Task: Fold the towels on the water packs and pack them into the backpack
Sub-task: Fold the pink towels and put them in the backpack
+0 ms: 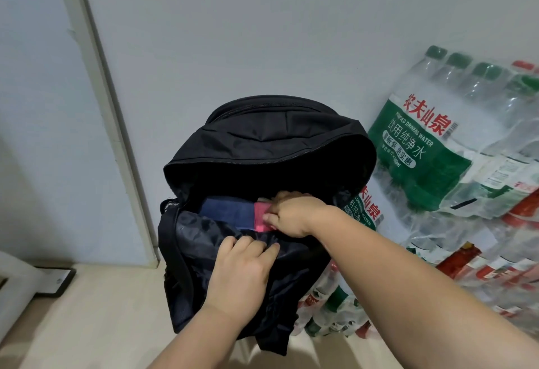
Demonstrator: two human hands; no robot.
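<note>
Both hands are at the backpack (pixel 262 141) mouth: my right hand (pixel 291 215) pinches the pink towel (pixel 259 218) just inside, beside the navy towel (pixel 227 212); my left hand (pixel 242 269) seems to grip the near rim. If that slips, the fold bunches.

Soft, even, slightly dim light; weak shadows; the door frame (pixel 106 100) curves from wide-angle distortion at left.

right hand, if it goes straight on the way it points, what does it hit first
The right hand pinches the pink towel and points left into the backpack. Going on, it would likely meet the blue towel first; depth inside is unclear.
</note>
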